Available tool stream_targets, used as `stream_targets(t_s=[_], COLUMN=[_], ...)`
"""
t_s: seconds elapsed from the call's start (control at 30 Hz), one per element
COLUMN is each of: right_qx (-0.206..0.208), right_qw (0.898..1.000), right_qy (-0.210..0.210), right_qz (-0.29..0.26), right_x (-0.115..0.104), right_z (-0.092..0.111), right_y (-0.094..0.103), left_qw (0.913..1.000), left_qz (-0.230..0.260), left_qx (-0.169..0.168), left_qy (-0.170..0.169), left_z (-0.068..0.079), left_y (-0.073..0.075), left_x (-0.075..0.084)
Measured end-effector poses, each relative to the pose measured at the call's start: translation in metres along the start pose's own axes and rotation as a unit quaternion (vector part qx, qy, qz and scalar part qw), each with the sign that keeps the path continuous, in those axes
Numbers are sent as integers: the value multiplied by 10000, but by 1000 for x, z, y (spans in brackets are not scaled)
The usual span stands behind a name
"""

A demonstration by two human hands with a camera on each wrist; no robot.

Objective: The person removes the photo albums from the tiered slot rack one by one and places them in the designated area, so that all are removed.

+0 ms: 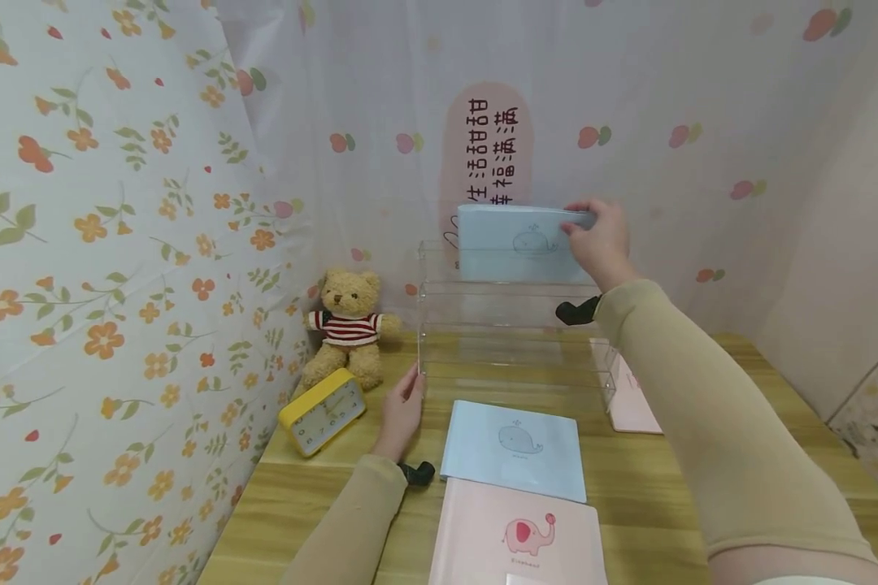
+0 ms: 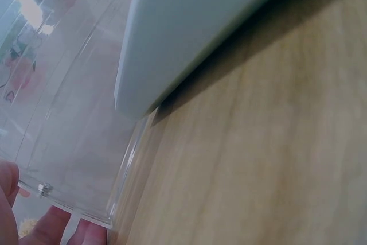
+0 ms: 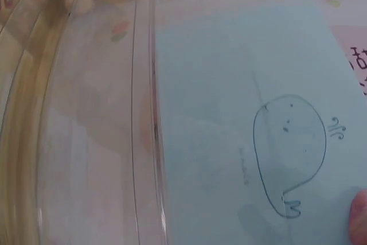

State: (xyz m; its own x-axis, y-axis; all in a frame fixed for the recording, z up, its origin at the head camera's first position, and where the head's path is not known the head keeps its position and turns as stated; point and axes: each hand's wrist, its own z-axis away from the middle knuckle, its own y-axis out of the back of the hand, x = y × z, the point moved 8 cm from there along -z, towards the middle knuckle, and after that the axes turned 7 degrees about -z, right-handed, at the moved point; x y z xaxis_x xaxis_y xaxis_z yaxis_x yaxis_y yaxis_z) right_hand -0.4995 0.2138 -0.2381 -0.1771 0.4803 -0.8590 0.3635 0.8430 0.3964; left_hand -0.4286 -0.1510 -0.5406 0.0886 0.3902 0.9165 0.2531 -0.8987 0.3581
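My right hand (image 1: pixel 603 244) pinches the top right edge of a light blue whale notebook (image 1: pixel 493 244). The notebook stands upright in the top tier of a clear acrylic rack (image 1: pixel 421 325), behind its front strip. In the right wrist view the whale drawing (image 3: pixel 289 147) shows sideways beside the clear tiers. My left hand (image 1: pixel 400 414) holds the rack's lower left corner, its fingers (image 2: pixel 49 228) curled at the clear edge. On the table in front of the rack lie another blue whale notebook (image 1: pixel 541 475) and a pink elephant notebook (image 1: pixel 475 532).
A teddy bear (image 1: pixel 347 296) in a striped shirt sits left of the rack, with a yellow alarm clock (image 1: pixel 322 413) in front of it. Another pink notebook (image 1: pixel 636 410) lies at the rack's right end. Patterned cloth (image 1: pixel 336 187) hangs behind and at the left.
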Motion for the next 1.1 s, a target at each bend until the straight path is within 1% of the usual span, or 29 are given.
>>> stream_targets(t_s=[0.13, 0.27, 0.33, 0.4, 0.47, 0.5, 0.6, 0.67, 0.77, 0.83, 0.93, 1.1], right_qx=[196, 505, 752, 1011, 1244, 1324, 1417, 1373, 1243, 1148, 1066, 919], right_qw=[9997, 9974, 9940, 9891, 9832, 9807, 9745, 9728, 9733, 9750, 9802, 9904], right_qy=[90, 486, 725, 926, 1125, 1182, 1359, 1488, 1588, 1606, 1455, 1030], right_qz=[-60, -174, -323, -531, -723, -825, -1087, -1129, -1100, -1020, -813, -93], right_x=[-2, -13, -23, -35, -47, -52, -64, -67, -62, -53, -33, 9], right_z=[3, 9, 14, 21, 29, 33, 46, 57, 75, 90, 112, 146], right_y=[-1, 6, 12, 20, 29, 33, 45, 51, 60, 66, 74, 91], left_qw=[10000, 9999, 9999, 9996, 9994, 9994, 9997, 9998, 9998, 9998, 9999, 9999], left_qz=[-17, 9, 3, -87, -83, -57, 76, 79, 20, -21, -46, 26], left_qx=[-27, 3, 43, 109, 106, 84, 26, 29, 37, 34, 31, 18], left_qy=[-51, -102, -127, -243, -331, -318, -239, -180, -181, -177, -151, -133], left_z=[0, 3, 4, 4, 4, 3, 2, 2, 2, 2, 3, 4], left_y=[0, -3, -3, -3, -3, -2, 0, 2, 4, 4, 4, 3], left_x=[-1, 0, 1, 3, 3, 3, 2, 0, 1, 2, 3, 5])
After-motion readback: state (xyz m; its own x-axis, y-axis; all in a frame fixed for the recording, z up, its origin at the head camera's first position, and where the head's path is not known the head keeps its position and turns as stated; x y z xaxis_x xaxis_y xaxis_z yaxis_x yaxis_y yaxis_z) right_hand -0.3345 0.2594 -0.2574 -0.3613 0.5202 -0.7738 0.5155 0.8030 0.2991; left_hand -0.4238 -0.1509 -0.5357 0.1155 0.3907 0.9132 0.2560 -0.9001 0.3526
